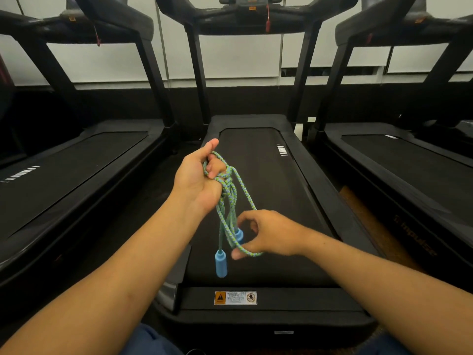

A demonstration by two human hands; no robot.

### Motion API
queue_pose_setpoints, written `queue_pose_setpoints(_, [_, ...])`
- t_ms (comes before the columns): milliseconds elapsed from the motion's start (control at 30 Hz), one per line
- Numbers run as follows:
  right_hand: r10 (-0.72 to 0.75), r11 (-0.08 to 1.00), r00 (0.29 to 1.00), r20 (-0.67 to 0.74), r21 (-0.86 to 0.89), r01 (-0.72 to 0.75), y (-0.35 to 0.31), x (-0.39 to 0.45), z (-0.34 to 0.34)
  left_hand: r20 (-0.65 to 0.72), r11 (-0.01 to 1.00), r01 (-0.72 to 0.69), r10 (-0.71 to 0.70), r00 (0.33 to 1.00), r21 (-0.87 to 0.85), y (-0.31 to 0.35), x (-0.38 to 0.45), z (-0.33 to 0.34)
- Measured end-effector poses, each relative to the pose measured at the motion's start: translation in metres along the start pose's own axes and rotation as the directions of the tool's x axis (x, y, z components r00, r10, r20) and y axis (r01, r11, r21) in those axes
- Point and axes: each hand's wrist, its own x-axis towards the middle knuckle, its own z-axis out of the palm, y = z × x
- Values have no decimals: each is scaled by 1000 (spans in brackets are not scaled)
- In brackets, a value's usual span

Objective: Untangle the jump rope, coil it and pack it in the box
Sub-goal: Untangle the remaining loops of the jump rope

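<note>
Coiling the rope (226, 198) at frame centre.
Left hand (198, 179) grips the gathered loops so they hang free; right hand (263, 233) pinches a strand, feeding the next turn.

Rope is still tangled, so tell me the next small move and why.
Probably draw the right hand outward to pull its pinched loop clear. The jump rope is still bunched and knotted below the left hand, which grips its top, and both blue handles dangle free.
</note>
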Motion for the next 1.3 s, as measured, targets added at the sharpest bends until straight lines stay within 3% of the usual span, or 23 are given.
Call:
queue_pose_setpoints(133, [-11,1000,990,-143,-9,10,4,12,19,-1,1000,-9,9,1000,7,3,2,0])
queue_pose_setpoints(333, [23,996,988,-155,93,-9,8,10,-7,-59,974,-24,38,998,225,-1,8,-13])
queue_pose_setpoints(500, [64,937,998,3,345,-61,11,-6,-34,-76,924,-20,53,996,381,-9,9,-18])
queue_pose_setpoints(633, [99,757,988,121,635,-154,13,-10,-41,-79,909,-22,60,995,416,-10,8,-18])
queue_pose_setpoints(700, [132,837,989,71,527,-149,14,-12,-46,-83,906,-15,56,995,424,-10,8,-18])
queue_pose_setpoints(800, [115,980,991,-67,169,-102,18,-10,-45,-80,901,0,38,996,433,-11,5,-18])
queue_pose_setpoints(933, [7,998,963,-269,66,12,22,-2,-39,-68,884,18,16,998,467,-16,2,-16])
queue_pose_setpoints(1033, [7,995,920,-391,93,32,21,-1,-43,-65,857,5,34,997,515,-19,1,-17])
queue_pose_setpoints(1167, [-44,989,903,-427,109,100,7,-7,-44,-65,819,16,25,998,574,-23,8,-24])
queue_pose_setpoints(1300, [-113,977,832,-543,91,192,-11,-10,-40,-30,816,33,-19,999,577,-32,14,-25])
